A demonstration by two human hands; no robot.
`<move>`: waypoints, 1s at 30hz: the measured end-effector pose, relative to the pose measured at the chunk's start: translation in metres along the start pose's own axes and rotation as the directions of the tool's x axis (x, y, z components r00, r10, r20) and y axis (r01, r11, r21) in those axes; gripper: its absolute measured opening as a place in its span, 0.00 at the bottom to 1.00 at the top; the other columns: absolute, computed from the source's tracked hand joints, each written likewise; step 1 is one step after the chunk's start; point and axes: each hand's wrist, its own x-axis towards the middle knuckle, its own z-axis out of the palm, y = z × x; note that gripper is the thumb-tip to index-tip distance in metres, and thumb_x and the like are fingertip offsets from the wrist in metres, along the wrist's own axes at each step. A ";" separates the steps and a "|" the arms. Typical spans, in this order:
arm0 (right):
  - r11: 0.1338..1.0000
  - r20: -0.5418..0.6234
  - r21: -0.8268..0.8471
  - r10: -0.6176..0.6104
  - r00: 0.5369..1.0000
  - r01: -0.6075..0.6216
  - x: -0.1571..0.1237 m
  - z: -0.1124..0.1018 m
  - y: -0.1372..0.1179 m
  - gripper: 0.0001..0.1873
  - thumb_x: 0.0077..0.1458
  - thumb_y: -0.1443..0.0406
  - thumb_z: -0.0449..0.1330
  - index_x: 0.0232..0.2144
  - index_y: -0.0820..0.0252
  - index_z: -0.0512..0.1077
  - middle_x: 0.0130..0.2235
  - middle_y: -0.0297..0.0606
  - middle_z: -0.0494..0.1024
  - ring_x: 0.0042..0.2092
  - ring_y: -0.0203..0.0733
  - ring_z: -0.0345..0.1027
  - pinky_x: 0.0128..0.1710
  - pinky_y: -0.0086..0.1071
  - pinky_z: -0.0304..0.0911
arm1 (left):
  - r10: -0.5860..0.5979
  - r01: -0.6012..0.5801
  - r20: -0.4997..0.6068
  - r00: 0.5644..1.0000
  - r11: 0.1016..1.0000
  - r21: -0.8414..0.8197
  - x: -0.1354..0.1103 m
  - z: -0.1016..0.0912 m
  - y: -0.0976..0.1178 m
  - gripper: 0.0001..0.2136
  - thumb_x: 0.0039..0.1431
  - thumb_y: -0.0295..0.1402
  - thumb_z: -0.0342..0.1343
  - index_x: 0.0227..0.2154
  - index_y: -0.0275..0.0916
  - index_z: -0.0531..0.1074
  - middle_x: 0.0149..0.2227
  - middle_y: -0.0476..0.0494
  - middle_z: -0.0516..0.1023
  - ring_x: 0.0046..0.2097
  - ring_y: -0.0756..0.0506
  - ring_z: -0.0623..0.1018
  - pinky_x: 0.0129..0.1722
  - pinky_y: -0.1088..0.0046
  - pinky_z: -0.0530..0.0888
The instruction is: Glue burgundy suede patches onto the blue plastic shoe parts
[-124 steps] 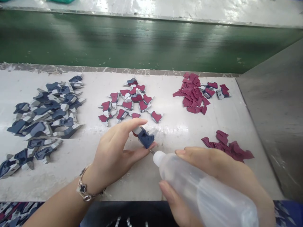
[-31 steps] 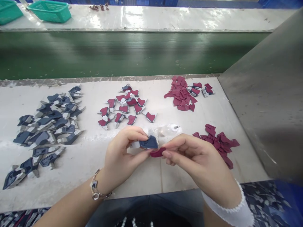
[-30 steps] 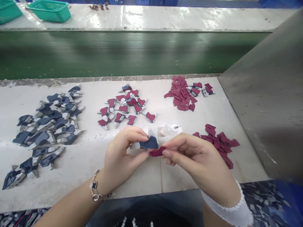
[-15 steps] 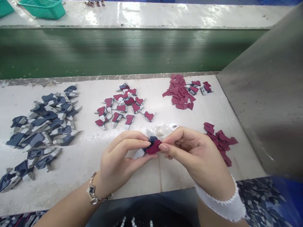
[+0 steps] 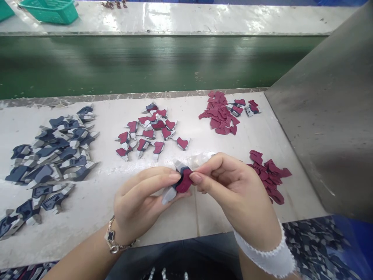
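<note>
Navy-and-grey shoe piece point(image 5: 169, 195), maroon patch point(image 5: 185, 181) apparently across its face

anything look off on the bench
Only a small thing: the clear plastic squeeze bottle lies on its side just behind the left hand and right hand, so it might get knocked. The part they hold, the navy parts and the maroon pieces show no obvious damage from here.

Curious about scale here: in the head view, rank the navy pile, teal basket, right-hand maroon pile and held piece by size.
The navy pile looks largest. The teal basket and the maroon pile look too alike to rank, as the basket is farther away. The held piece looks smallest.
</note>
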 end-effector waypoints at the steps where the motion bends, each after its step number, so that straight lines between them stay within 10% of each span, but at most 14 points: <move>1: 1.000 -0.009 -0.015 -0.010 1.000 0.010 0.000 0.002 0.000 0.08 0.50 0.68 0.72 0.27 0.57 0.76 0.26 0.29 0.79 0.29 0.32 0.72 0.30 0.23 0.68 | 0.009 -0.009 -0.005 1.000 1.000 0.008 0.001 0.000 0.001 0.23 0.51 0.26 0.70 0.49 0.49 0.74 0.42 0.50 0.83 0.41 0.46 0.83 0.42 0.67 0.84; 17: 0.944 0.140 -0.276 -0.149 0.979 0.184 -0.005 0.002 -0.002 0.10 0.65 0.58 0.58 0.46 0.51 0.73 0.43 0.34 0.76 0.42 0.39 0.71 0.43 0.32 0.67 | 0.046 -0.046 -0.004 0.999 0.997 0.065 0.006 -0.005 0.008 0.10 0.55 0.26 0.67 0.38 0.45 0.76 0.39 0.51 0.83 0.39 0.48 0.83 0.40 0.69 0.85; 22: 0.816 0.219 -0.482 -0.239 0.946 0.318 -0.010 0.012 0.000 0.07 0.69 0.63 0.50 0.40 0.55 0.66 0.34 0.32 0.73 0.34 0.37 0.67 0.35 0.34 0.62 | 0.032 -0.032 0.005 0.999 0.999 0.011 0.005 -0.002 0.009 0.12 0.55 0.24 0.66 0.40 0.44 0.76 0.41 0.50 0.82 0.39 0.49 0.83 0.41 0.71 0.84; 25: 0.726 0.246 -0.573 -0.291 0.925 0.381 -0.009 0.012 0.000 0.07 0.69 0.64 0.49 0.41 0.57 0.67 0.36 0.35 0.74 0.38 0.41 0.68 0.37 0.36 0.62 | -0.128 0.129 0.015 0.992 0.982 -0.137 0.006 0.001 0.007 0.15 0.53 0.23 0.67 0.42 0.45 0.74 0.40 0.49 0.81 0.41 0.48 0.81 0.43 0.70 0.82; 30: 0.611 0.386 -0.645 -0.258 0.886 0.459 -0.004 -0.001 -0.004 0.08 0.68 0.66 0.52 0.44 0.60 0.70 0.40 0.40 0.76 0.42 0.46 0.69 0.40 0.39 0.63 | -0.347 0.433 0.390 0.853 0.888 -0.157 0.015 -0.002 0.008 0.08 0.59 0.29 0.62 0.41 0.42 0.74 0.33 0.48 0.79 0.34 0.47 0.79 0.32 0.72 0.79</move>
